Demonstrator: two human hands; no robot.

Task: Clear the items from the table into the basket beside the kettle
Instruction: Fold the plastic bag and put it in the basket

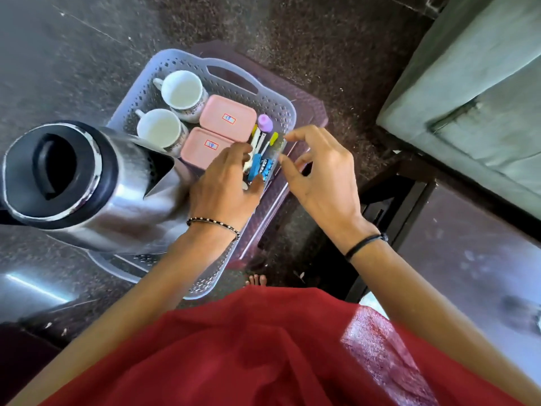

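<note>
- A pale perforated basket (272,109) with a cut-out handle at its far end is seen from above, set on a dark maroon stand (311,112).
- A steel kettle (87,183) with a black lid is seen just beside the basket on the left; the basket's near left part is covered by it in this view.
- 2 white cups are held in the basket's far left part, 1 (181,90) behind the other (159,127), both upright.
- 2 pink lidded boxes, each bearing a small label, are laid next to the cups: 1 (227,118) farther off, 1 (205,146) nearer, touching or almost touching.
- A small purple-capped bottle (265,122) is placed just beyond the boxes, near the basket's right wall.
- A clear case (276,150) filled with yellow-capped pens and blue pieces is positioned inside the basket along its right wall.
- The near end of the case is gripped by the left hand (225,177), with the fingers curled over its left side and the thumb at its near edge.
- The case's right edge is met by the index tip and thumb tip of the right hand (319,174); the fingers are bent, but whether the edge is actually pinched cannot be told.
- A beaded bracelet (213,225) is worn on the left wrist and a black band (366,244) on the right.
- A red garment (248,347) fills the foreground.
</note>
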